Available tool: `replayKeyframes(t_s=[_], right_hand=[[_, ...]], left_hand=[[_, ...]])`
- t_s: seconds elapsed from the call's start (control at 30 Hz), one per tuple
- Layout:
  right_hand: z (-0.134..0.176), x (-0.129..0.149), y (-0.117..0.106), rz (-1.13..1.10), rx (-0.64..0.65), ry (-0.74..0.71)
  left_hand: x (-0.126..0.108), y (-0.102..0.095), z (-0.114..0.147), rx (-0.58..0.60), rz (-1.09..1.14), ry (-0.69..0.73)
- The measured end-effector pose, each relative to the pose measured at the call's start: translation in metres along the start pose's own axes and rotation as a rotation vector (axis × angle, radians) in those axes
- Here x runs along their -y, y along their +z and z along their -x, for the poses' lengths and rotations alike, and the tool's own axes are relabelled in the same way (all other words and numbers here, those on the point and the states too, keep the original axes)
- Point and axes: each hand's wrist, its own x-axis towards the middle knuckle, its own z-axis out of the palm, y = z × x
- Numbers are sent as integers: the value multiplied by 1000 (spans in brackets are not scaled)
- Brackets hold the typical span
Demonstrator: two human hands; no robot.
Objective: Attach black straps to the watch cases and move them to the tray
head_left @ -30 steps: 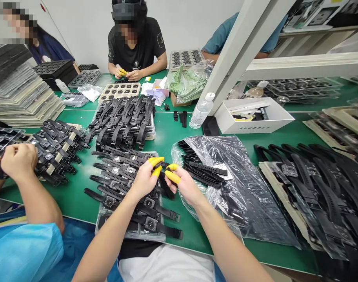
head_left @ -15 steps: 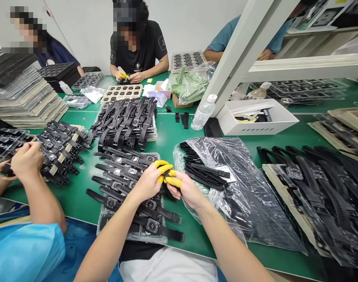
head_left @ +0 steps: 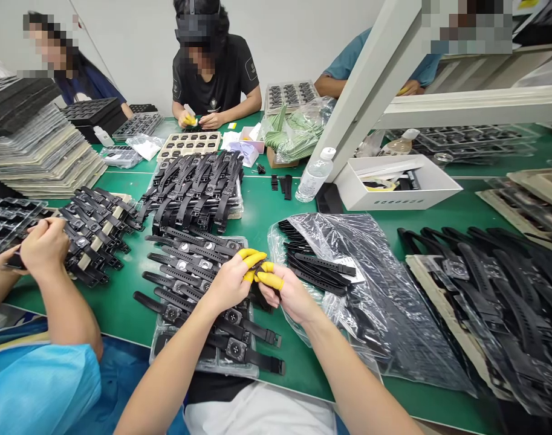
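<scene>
Small black strap piece (head_left: 257, 273) pinched between yellow-capped fingertips of left hand (head_left: 230, 281) and right hand (head_left: 287, 293), both closed on it, held just above row of watches (head_left: 198, 272) on clear tray. Open plastic bag (head_left: 366, 290) of loose black straps just right of hands. Green tabletop (head_left: 257, 205) beneath. Co-worker's hand (head_left: 44, 244) seen at far left, over more watches.

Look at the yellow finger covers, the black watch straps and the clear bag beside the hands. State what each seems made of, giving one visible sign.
Yellow finger covers: probably thin latex or rubber; they cling smoothly to the fingertips, matte.
Black watch straps: likely silicone or soft rubber; matte black, lying in flexible curves.
Clear bag: thin plastic film; transparent, creased, with glossy highlights.
</scene>
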Motion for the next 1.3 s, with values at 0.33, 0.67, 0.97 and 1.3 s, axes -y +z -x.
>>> replayKeyframes(t_s=[0.33,0.67,0.97,1.3], right_hand=[[-2,-2,2,-51,-26,-21],[-2,-3,4,-199,-56,17],[-5,-5,1,-114,-78,70],[-3,-4,3,-8,-128,-89]], left_hand=[[-1,1,0,8,-7,-19],[-8,-7,0,100,40,36],[-6,-6,-3,123,-145,60],[-8,-11,-3,89,154,22]])
